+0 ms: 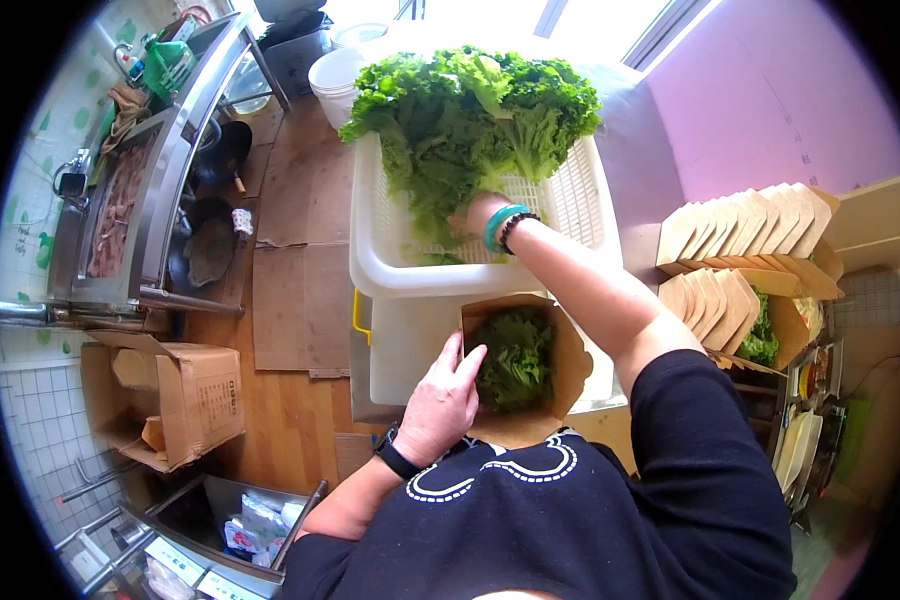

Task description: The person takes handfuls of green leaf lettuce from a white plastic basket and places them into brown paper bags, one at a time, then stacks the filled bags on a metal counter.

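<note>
A kraft paper food box (pixel 572 352) stands unfolded at the top, close to my body, with green leaf lettuce (pixel 516 360) inside. My left hand (pixel 450 386) holds the box's left wall, fingers along its rim. Beyond it sits a white plastic basket (pixel 487 279) with slotted walls, heaped with leaf lettuce (pixel 472 112) toward its far end. My right hand (pixel 481 217) reaches down into the basket among the lower leaves. Its fingertips are blurred and partly hidden, so any grip on a leaf is unclear. Under the box lies a pale board (pixel 405 352).
Nested kraft boxes (pixel 742 225) stand at the right, beside an open box with lettuce (pixel 761 334). A steel sink (pixel 172 150) runs along the left wall. A cardboard carton (pixel 202 397) stands on the floor at left, white buckets (pixel 337 82) behind the basket.
</note>
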{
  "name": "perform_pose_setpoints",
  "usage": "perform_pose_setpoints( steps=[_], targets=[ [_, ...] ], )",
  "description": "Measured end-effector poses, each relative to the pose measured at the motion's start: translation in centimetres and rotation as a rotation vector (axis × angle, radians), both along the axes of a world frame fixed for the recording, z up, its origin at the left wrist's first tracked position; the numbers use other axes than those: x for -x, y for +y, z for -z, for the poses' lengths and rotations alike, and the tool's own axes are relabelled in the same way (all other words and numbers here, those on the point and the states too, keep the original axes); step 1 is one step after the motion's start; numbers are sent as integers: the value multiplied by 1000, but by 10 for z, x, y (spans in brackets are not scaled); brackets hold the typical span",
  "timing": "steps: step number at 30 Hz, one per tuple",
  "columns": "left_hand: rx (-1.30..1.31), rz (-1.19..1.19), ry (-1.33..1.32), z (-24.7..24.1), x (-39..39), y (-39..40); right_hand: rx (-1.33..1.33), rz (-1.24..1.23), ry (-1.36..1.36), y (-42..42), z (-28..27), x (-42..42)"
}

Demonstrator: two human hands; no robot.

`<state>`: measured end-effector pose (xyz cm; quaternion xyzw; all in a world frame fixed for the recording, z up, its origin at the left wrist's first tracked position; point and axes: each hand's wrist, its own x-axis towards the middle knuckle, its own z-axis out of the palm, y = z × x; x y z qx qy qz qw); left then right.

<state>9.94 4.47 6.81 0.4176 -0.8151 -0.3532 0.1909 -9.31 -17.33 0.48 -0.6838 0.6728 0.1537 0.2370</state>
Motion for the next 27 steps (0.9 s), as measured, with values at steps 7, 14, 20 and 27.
perform_pose_setpoints(
  steps=[7, 14, 20, 27],
  targets=[
    [-39, 10, 32, -1, 3, -5, 208, 356, 1, -36, 30, 50],
    [-40, -24, 53, 4, -4, 0, -154, 194, -328, -8, -33, 33],
    [-20, 13, 61, 1, 4, -2, 188, -379, 26, -8, 9, 12],
    [-19, -28, 58, 3, 0, 1, 77, -73, -11, -14, -11, -45]
  ],
)
